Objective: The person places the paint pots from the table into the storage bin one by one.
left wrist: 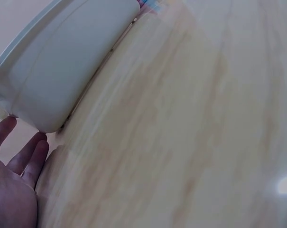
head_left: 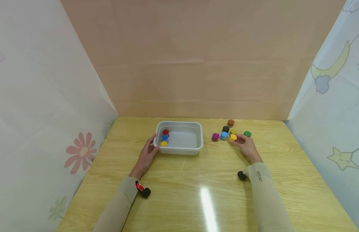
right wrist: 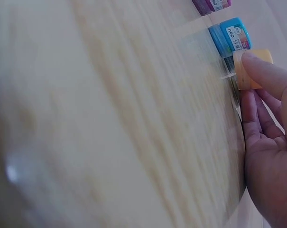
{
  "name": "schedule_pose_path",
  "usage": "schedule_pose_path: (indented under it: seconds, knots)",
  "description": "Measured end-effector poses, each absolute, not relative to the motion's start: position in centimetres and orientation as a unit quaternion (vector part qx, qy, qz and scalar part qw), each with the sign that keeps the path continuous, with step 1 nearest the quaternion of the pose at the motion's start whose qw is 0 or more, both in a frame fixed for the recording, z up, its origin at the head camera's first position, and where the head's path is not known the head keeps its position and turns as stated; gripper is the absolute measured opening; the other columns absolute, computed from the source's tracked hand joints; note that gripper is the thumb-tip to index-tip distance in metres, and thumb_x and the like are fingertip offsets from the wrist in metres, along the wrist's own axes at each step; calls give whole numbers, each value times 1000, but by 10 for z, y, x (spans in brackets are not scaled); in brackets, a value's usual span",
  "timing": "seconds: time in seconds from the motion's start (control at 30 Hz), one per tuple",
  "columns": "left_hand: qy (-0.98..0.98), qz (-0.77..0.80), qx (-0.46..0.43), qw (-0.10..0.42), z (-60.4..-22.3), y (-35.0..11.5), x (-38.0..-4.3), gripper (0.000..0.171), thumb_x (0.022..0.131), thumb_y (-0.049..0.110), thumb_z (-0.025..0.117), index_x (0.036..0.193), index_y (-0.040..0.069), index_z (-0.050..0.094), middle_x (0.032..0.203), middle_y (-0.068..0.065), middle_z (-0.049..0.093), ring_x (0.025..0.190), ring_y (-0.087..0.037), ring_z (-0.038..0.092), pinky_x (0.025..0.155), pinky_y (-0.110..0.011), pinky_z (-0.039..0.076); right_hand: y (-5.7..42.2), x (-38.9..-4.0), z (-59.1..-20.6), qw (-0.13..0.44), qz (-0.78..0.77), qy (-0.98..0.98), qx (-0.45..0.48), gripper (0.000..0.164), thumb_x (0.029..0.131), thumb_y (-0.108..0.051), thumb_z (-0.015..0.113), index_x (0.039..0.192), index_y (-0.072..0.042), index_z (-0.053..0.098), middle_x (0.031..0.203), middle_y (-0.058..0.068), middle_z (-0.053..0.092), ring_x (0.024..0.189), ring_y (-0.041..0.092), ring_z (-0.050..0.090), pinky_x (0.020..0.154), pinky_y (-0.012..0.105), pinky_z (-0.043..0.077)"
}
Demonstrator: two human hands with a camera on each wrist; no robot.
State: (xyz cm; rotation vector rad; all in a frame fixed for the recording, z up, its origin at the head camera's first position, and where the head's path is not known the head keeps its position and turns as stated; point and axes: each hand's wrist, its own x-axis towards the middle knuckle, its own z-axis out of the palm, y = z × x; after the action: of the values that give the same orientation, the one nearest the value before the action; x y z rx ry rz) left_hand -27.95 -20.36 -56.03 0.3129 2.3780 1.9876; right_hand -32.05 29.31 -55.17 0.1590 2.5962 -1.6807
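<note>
pale yellow wood-grain table (head_left: 193,180), plain tan backdrop (head_left: 196,64) behind. right hand (head_left: 247,148): thumb and fingers clamped on a small yellow cylindrical jar (head_left: 232,137), right of the tray; can't tell if it touches the table. probably light, stiff, slightly slick; best pinched round its sides. left hand (head_left: 146,158) grips the near-left corner of a light-grey rectangular plastic tray (head_left: 179,150). light-blue cylindrical jar (right wrist: 236,35): label seems to read "deli". beige right sleeve (head_left: 266,193): "lets slim".

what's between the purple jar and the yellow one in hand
A light blue jar is between the purple jar and held yellow jar in the head and right wrist views.
</note>
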Motion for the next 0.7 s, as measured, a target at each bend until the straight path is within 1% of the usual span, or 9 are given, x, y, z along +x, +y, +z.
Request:
schedule_pose_path:
  seconds: [0.13, 0.23, 0.33, 0.43, 0.57, 0.7]
  knots:
    - [759, 644, 96, 20, -560, -204, -279, 63, 108, 33, 57, 163, 39, 28, 169, -2, 29, 145, -30, 46, 120, -49, 38, 292, -320, -549, 21, -539, 841, 48, 58, 98, -25, 74, 144, 3, 55, 134, 22, 59, 98, 1, 59, 82, 8, 49]
    - [758, 644, 98, 18, -560, -205, -279, 63, 108, 32, 56, 164, 38, 27, 169, -3, 28, 146, -33, 45, 121, -52, 35, 291, -321, -548, 23, -537, 842, 44, 58, 97, -25, 75, 143, 4, 55, 134, 22, 60, 97, 1, 60, 82, 10, 50]
    - [763, 639, 100, 14, -560, -206, -279, 62, 109, 32, 56, 164, 37, 27, 168, -5, 29, 146, -33, 45, 121, -52, 35, 291, -323, -548, 32, -533, 844, 41, 59, 97, -25, 75, 144, 4, 55, 136, 23, 60, 98, 2, 60, 82, 10, 50]
    - [763, 638, 102, 10, -561, -206, -280, 61, 108, 35, 57, 162, 40, 30, 167, -5, 32, 145, -32, 46, 119, -50, 38, 292, -324, -547, 43, -527, 848, 41, 59, 97, -25, 75, 145, 3, 54, 138, 23, 59, 101, 6, 60, 83, 9, 49]
    - [762, 640, 102, 8, -560, -204, -279, 60, 106, 38, 59, 160, 43, 33, 165, -3, 34, 144, -30, 48, 116, -43, 42, 294, -322, -545, 54, -517, 854, 35, 59, 99, -26, 73, 146, 3, 52, 140, 24, 57, 107, 12, 60, 84, 10, 48]
    - [762, 640, 103, 8, -558, -203, -278, 60, 106, 38, 59, 161, 41, 33, 166, -3, 33, 144, -31, 48, 116, -40, 43, 294, -321, -544, 60, -513, 856, 31, 60, 99, -29, 72, 146, 2, 52, 141, 23, 57, 112, 16, 61, 86, 10, 48]
